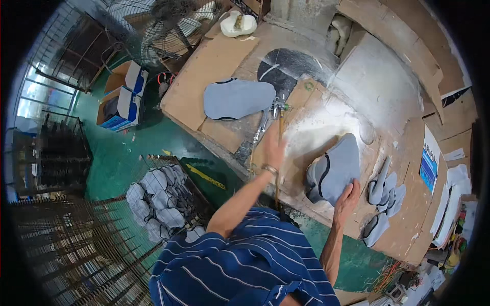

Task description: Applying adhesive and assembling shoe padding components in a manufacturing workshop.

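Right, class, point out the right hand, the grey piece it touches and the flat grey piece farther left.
Right hand [346,199], head view: back of hand.
Touched grey piece [341,169], head view: its upper surface.
Flat grey piece [237,99], head view: middle of its top.

Around me the floor [104,176] is green, and a yellow stripe [204,176] lies on it. At the left, strong light comes through a barred window [30,108], and close to it stand dark metal racks [62,153]. A big fan [168,25] with a wire cage is near the table [271,41], which is partly covered by brown cardboard sheets [219,56].
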Tool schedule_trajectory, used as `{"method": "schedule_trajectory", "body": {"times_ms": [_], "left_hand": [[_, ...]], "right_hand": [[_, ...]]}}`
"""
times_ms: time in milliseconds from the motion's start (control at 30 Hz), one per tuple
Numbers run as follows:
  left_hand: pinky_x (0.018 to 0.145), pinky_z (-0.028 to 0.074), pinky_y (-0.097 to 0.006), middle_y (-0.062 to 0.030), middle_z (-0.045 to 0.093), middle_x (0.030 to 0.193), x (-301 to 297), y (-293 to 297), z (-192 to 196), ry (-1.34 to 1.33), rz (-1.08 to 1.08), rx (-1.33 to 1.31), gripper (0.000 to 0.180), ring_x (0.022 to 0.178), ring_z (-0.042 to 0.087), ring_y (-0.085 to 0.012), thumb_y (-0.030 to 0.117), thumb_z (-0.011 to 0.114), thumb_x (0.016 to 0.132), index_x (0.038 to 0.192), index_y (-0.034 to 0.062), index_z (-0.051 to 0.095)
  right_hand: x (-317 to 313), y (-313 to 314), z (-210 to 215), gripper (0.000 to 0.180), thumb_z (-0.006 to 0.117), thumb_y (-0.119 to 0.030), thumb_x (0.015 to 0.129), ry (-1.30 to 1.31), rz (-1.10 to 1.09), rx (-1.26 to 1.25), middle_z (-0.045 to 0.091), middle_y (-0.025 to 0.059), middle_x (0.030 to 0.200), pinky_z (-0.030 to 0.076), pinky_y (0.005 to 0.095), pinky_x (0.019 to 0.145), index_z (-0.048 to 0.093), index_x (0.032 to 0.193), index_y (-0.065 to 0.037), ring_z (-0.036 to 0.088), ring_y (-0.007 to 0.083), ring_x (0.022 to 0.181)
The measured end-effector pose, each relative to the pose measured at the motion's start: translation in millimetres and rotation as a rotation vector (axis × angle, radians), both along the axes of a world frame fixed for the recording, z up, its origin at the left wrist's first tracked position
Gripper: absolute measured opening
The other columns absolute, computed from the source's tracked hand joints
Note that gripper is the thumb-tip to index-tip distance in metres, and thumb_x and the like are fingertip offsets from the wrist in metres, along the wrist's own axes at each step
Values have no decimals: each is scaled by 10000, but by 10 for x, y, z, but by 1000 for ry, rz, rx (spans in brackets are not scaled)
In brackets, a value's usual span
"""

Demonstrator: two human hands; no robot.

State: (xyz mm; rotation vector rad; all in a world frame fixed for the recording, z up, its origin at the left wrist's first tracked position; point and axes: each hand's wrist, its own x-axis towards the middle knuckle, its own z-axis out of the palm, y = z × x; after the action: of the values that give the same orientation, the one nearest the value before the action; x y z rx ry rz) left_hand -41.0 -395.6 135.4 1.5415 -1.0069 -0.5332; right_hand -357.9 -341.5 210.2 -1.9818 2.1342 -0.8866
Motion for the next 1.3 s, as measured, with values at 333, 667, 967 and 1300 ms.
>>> {"method": "schedule_trajectory", "body": {"times_ms": [333,667,967,1300], "left_hand": [[1071,473,-458,-294,558,1403,3275,-688,-676,-101,370,470,1260,1275,565,-431,612,909,613,1501,-95,363],[1057,472,-445,-262,627,1364,3684,-804,-495,-144,20,833,962,1281,591,-383,496,901,658,1355,-85,581],[1076,456,-451,-179,590,1404,3474,-952,-663,683,-34,352,750,1246,571,-303,149,842,801,1434,-60,496],[1042,501,-451,-111,614,1356,1152,226,1911,1157,-80,-78,580,1201,608,-270,115,758,902,1414,-14,517]], "right_hand": [[33,135,62,401,500,-234,1067,2,-130,-24,602,266,1351,419,464,1097,588,1333,53,557,422,1276],[483,760,463,381,602,-123,996,35,-242,-158,614,255,1315,447,472,1062,584,1334,51,593,416,1214],[1269,1031,680,357,637,-33,933,-125,-127,-120,673,218,1240,504,421,983,639,1287,10,652,363,1129],[2103,559,820,589,629,-411,1019,-1483,359,607,603,133,1401,495,388,1021,518,1430,-4,600,220,1241]]}}
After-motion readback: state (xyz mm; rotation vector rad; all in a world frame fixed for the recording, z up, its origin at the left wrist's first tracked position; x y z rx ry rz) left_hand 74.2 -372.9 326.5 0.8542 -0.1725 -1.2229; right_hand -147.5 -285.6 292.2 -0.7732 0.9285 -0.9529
